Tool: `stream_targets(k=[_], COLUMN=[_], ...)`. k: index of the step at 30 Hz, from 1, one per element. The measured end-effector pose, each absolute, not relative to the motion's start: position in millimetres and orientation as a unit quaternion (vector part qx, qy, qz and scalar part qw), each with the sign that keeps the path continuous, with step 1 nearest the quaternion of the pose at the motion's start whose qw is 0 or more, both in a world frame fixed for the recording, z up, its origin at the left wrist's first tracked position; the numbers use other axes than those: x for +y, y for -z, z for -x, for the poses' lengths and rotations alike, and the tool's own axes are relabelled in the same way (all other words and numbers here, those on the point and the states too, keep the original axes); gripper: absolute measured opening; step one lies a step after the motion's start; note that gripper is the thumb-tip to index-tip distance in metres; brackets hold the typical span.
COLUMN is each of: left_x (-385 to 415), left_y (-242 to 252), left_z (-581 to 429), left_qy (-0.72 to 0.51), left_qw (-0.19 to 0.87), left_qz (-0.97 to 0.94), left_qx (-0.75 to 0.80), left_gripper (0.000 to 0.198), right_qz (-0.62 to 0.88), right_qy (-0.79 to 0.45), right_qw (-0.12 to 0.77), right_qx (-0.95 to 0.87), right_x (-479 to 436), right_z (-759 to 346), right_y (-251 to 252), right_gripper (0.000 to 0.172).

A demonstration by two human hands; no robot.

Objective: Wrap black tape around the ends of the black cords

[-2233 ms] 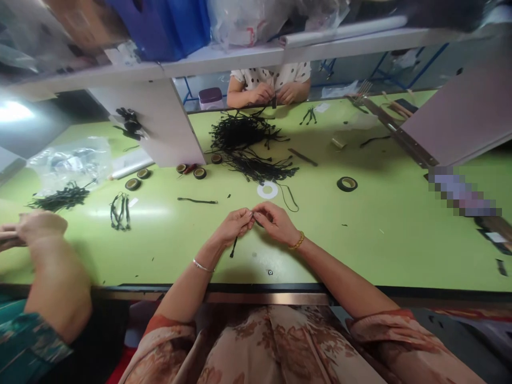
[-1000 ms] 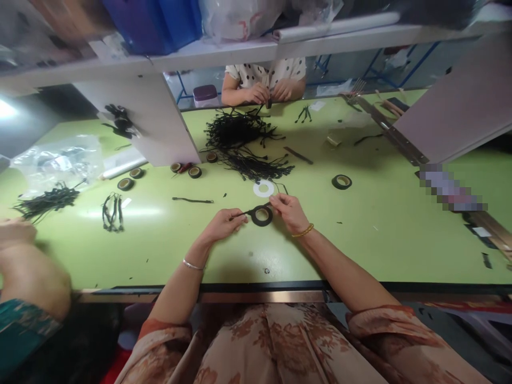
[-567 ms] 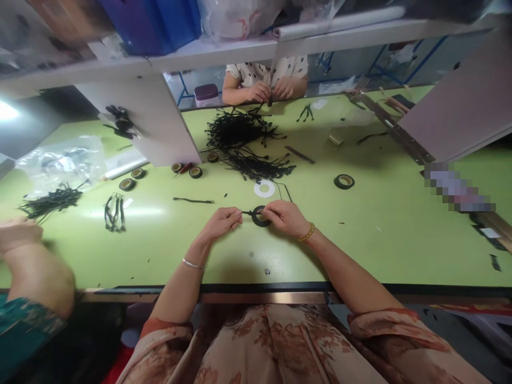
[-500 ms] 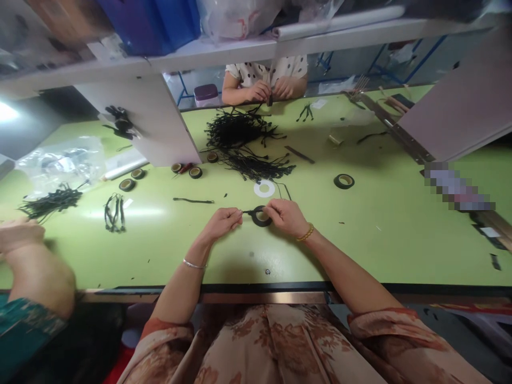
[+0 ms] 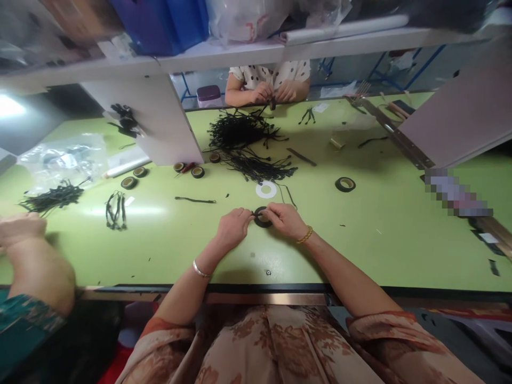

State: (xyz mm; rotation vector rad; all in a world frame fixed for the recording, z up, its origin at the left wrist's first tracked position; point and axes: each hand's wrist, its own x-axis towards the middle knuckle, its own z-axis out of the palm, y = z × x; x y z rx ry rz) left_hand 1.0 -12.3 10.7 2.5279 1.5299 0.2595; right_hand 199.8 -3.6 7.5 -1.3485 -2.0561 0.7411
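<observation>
Close to the middle of the bench, my left hand (image 5: 234,228) is closed in a pinch on a thin black cord (image 5: 258,215), most of it hidden by the fingers. My right hand (image 5: 286,220) is closed over the right side of a roll of black tape (image 5: 263,224), its fingertips at the roll's hole. The cord crosses in front of the roll between my fingertips, which are close together. Just beyond the roll lies a flat white ring (image 5: 266,190), with a thin black strip beside it.
Black cords lie in a heap (image 5: 240,130) farther back. Another tape roll (image 5: 345,184) is to the right, several more near the white divider (image 5: 140,120). One co-worker's hands (image 5: 274,92) work across the green bench (image 5: 380,234); another's arm (image 5: 38,256) rests at left. A shelf (image 5: 224,56) spans above.
My left hand has moved right, up to the tape roll, and its fingers now nearly meet my right hand's. Less of the cord shows between them. My right hand has barely moved.
</observation>
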Motion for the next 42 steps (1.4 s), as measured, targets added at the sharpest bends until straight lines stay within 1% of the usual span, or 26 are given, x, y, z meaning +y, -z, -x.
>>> stream_targets(k=[2, 4, 7, 9, 12, 15, 18, 19, 21, 24, 26, 30, 33, 35, 39, 42], left_x=[-12.8, -14.3, -15.9, -13.2, 0.6, 22.6, 41.1, 44.8, 48.4, 48.1, 47.0, 44.8, 42.6, 41.1, 35.5, 25.1], left_y=[-10.8, -12.1, -14.9, -16.3, -15.5, -9.2, 2.2, 6.3, 13.6, 20.1, 21.5, 21.7, 23.5, 25.6, 26.7, 19.8], left_z=[-0.3, -1.3, -3.5, 0.0, 20.7, 56.5, 89.0, 95.8, 102.3, 99.6, 95.2, 88.4, 83.4, 79.0, 64.6, 46.4], left_qy=[-0.065, -0.048, -0.048, -0.063, -0.112, -0.180, -0.231, -0.230, -0.197, -0.132, -0.122, -0.169, -0.213, -0.246, -0.317, -0.366], left_qw=[0.088, 0.083, 0.070, 0.069, 0.061, 0.007, -0.034, -0.038, -0.009, 0.039, 0.033, -0.006, -0.011, -0.011, 0.001, 0.014], left_qz=[-0.841, -0.835, -0.828, -0.819, -0.773, -0.695, -0.654, -0.654, -0.664, -0.687, -0.684, -0.669, -0.694, -0.713, -0.742, -0.765], left_qx=[0.531, 0.543, 0.554, 0.566, 0.621, 0.696, 0.720, 0.720, 0.721, 0.713, 0.718, 0.724, 0.687, 0.656, 0.591, 0.529], left_gripper=[0.034, 0.035, 0.037, 0.036, 0.035, 0.035, 0.040, 0.045, 0.052, 0.053, 0.055, 0.055, 0.048, 0.042, 0.035, 0.037], right_qz=[0.486, 0.474, 0.504, 0.530, 0.549, 0.568, 0.595, 0.605, 0.622, 0.636, 0.646, 0.676, 0.709, 0.720, 0.686, 0.632], right_qy=[-0.299, -0.295, -0.224, -0.202, -0.248, -0.272, -0.271, -0.269, -0.267, -0.259, -0.243, -0.184, -0.145, -0.146, -0.177, -0.216], right_qw=[0.277, 0.269, 0.258, 0.267, 0.340, 0.419, 0.447, 0.450, 0.450, 0.432, 0.402, 0.291, 0.200, 0.164, 0.160, 0.173], right_qx=[-0.773, -0.785, -0.794, -0.779, -0.722, -0.654, -0.611, -0.599, -0.583, -0.584, -0.602, -0.652, -0.660, -0.659, -0.688, -0.724], right_x=[-2.2, -2.1, -3.6, -3.3, 3.4, 17.2, 32.0, 36.2, 43.2, 52.8, 60.4, 79.7, 92.3, 96.1, 90.4, 77.8], right_z=[-201.4, -201.0, -198.0, -198.1, -206.9, -224.8, -243.7, -249.0, -258.0, -266.9, -269.4, -263.5, -251.7, -243.9, -233.2, -223.9], right_y=[-7.1, -6.0, -3.7, -2.1, 1.5, 9.4, 21.9, 26.4, 34.4, 40.1, 38.8, 29.3, 23.0, 20.2, 14.4, 6.3], right_gripper=[0.033, 0.031, 0.036, 0.040, 0.035, 0.029, 0.027, 0.027, 0.028, 0.029, 0.027, 0.019, 0.014, 0.011, 0.008, 0.008])
